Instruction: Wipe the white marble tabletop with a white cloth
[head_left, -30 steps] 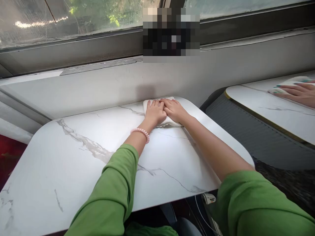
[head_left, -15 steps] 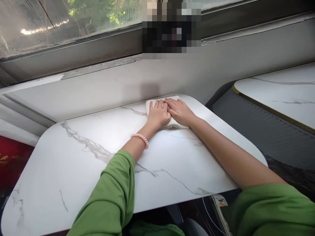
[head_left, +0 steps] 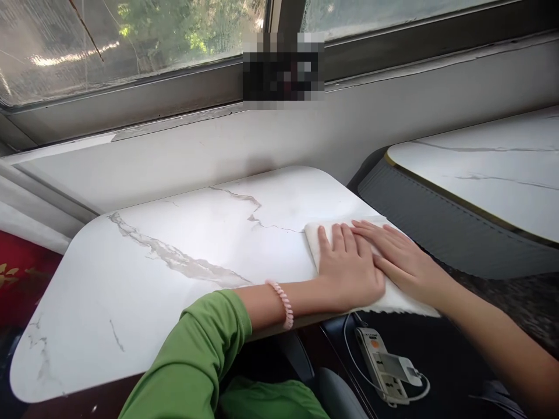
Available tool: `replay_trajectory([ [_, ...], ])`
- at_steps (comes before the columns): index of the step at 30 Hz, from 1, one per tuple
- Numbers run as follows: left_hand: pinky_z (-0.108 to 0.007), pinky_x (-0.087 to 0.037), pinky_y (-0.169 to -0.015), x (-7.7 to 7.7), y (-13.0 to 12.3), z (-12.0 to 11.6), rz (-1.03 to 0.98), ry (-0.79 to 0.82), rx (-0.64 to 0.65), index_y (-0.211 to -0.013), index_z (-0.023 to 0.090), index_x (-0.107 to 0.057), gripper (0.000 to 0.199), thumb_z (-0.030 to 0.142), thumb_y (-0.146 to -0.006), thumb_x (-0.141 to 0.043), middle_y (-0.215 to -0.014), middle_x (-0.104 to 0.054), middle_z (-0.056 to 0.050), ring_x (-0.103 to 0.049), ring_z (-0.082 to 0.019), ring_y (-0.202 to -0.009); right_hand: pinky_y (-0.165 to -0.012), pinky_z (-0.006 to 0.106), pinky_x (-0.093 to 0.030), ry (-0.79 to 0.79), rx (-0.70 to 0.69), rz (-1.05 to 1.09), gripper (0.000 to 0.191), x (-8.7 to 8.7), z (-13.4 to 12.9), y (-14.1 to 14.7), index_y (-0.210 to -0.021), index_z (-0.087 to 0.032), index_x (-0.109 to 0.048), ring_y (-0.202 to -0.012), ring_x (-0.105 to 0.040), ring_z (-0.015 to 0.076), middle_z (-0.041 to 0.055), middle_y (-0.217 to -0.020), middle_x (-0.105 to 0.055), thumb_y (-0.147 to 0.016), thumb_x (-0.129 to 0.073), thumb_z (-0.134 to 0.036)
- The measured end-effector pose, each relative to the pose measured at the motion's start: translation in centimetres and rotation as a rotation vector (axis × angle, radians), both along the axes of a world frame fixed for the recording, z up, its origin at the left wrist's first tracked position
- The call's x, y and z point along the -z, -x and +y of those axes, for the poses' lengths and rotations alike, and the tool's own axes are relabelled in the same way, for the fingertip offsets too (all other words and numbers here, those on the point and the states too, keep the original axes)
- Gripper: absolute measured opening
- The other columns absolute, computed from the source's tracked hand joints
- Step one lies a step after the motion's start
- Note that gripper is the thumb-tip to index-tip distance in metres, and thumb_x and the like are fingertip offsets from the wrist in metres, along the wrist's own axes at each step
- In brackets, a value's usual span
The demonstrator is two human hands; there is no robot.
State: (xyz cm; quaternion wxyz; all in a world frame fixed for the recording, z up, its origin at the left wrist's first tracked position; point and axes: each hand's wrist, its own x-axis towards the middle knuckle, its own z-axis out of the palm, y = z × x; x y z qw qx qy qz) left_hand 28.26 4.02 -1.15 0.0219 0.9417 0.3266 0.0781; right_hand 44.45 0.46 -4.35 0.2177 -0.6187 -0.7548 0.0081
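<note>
One cloth (head_left: 396, 299), two tables (head_left: 144, 314) (head_left: 493, 166), one bracelet (head_left: 283, 304), one power strip (head_left: 379, 365)

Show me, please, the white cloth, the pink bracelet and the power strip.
White cloth (head_left: 397, 298), head view: its lower part.
Pink bracelet (head_left: 285, 303), head view: middle of its band.
Power strip (head_left: 378, 364), head view: middle of its casing.

Hands (head_left: 351, 276) palm-down, side by side, fingers (head_left: 338, 238) extended

I noticed a power strip (head_left: 379, 362) with a charger (head_left: 406, 368) plugged in, lying on a dark surface (head_left: 441, 346), a grey panel (head_left: 441, 221) beneath the gold-trimmed edge of the neighbouring table (head_left: 493, 163), and a streaky window (head_left: 166, 35) above the pale wall (head_left: 183, 160).
</note>
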Motion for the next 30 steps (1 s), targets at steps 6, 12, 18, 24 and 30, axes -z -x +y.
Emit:
replay_trajectory([
  [6,-0.054,-0.015,-0.116,-0.3,-0.8,0.1,0.001,0.024,0.054,-0.144,0.0,-0.03,0.061,0.035,-0.094,-0.025,-0.151,-0.032,-0.019,-0.024,-0.032,-0.142,-0.113,0.051,-0.028,0.006,0.086,-0.025,0.049,0.0,-0.7,-0.6,-0.14,-0.029,-0.037,-0.132,-0.044,0.0268,0.0069,-0.143,-0.049,-0.092,-0.026,-0.032],
  [12,-0.053,-0.013,-0.116,0.1,-2.1,3.6,-0.02,0.031,0.017,-0.144,0.002,-0.03,0.06,0.035,-0.094,-0.027,-0.151,-0.033,-0.018,-0.025,-0.031,-0.141,-0.113,0.05,-0.027,0.059,0.091,-0.023,0.051,-0.3,3.7,-1.4,-0.136,-0.024,-0.042,-0.131,-0.045,0.0279,0.0089,-0.142,-0.05,-0.087,-0.028,-0.028],
  [18,-0.05,-0.012,-0.117,0.4,-3.9,10.0,-0.064,0.017,-0.062,-0.142,0.004,-0.033,0.056,0.031,-0.093,-0.029,-0.15,-0.035,-0.017,-0.026,-0.028,-0.14,-0.11,0.055,-0.029,0.044,0.083,-0.033,0.052,-0.5,11.0,-2.4,-0.135,-0.026,-0.043,-0.131,-0.044,0.0278,0.0077,-0.141,-0.051,-0.086,-0.027,-0.028],
  [24,-0.046,-0.012,-0.119,0.7,-4.9,17.6,-0.117,0.032,-0.144,-0.14,0.008,-0.038,0.052,0.025,-0.093,-0.028,-0.147,-0.041,-0.013,-0.029,-0.023,-0.139,-0.107,0.055,-0.034,0.006,0.061,-0.072,0.05,-0.7,19.4,-2.7,-0.13,-0.021,-0.047,-0.126,-0.05,0.0278,0.0106,-0.135,-0.055,-0.085,-0.028,-0.026],
  [30,-0.044,-0.014,-0.119,1.2,-5.0,21.4,-0.156,0.01,-0.194,-0.134,0.008,-0.046,0.047,0.023,-0.093,-0.029,-0.143,-0.045,-0.012,-0.033,-0.023,-0.137,-0.105,0.055,-0.035,-0.018,0.051,-0.052,0.048,-0.5,23.9,-2.7,-0.128,-0.022,-0.05,-0.121,-0.053,0.0296,0.0101,-0.131,-0.059,-0.085,-0.029,-0.027],
])
